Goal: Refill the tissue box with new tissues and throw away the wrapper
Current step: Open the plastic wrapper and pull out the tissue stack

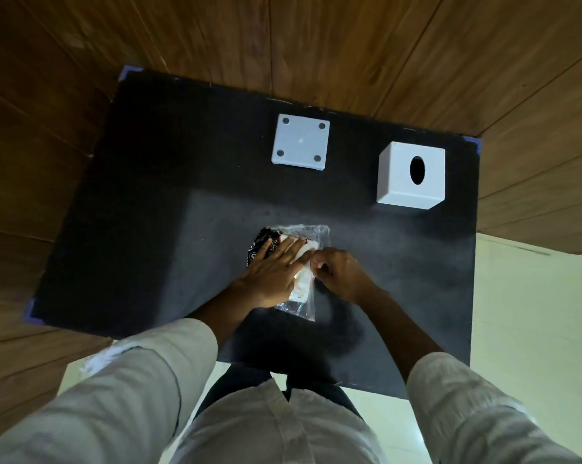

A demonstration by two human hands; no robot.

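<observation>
A pack of tissues in a clear and black printed wrapper (303,236) lies on the black table (148,212), near its front middle. My left hand (272,272) lies flat on the pack, fingers spread. My right hand (336,272) pinches the wrapper's right edge between thumb and fingers. The white cube tissue box (400,192) with a dark oval opening on top stands at the back right. Its white square base plate (300,142), with a round pad at each corner, lies apart at the back middle.
Wooden wall panels (349,45) rise behind and to the left of the table. Pale floor (534,313) shows to the right and under me. Blue tape marks the table corners (473,142).
</observation>
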